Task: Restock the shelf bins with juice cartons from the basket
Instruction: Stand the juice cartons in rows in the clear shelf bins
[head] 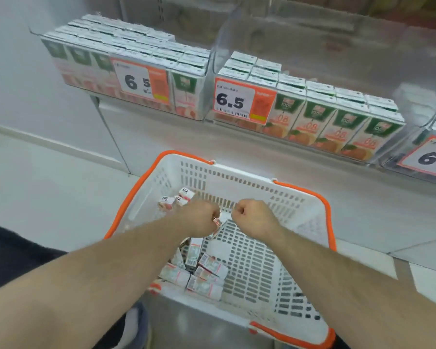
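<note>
Both shelf bins (312, 114) at 12 o'clock look mostly full; loose juice cartons (199, 273) remain in the basket (300, 202). Left hand (199, 217) grips a carton; right hand (252, 216) is fisted, apparently empty.

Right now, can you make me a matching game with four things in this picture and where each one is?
Things:
1. basket
2. loose juice cartons
3. left hand
4. price tag reading 6.5

Places:
A. on the front of the middle shelf bin
B. lying on the basket's floor, near its left side
C. on the floor below the shelf, white with an orange rim
D. down inside the basket, fingers curled over a carton

Pairs: 1-C, 2-B, 3-D, 4-A
</note>
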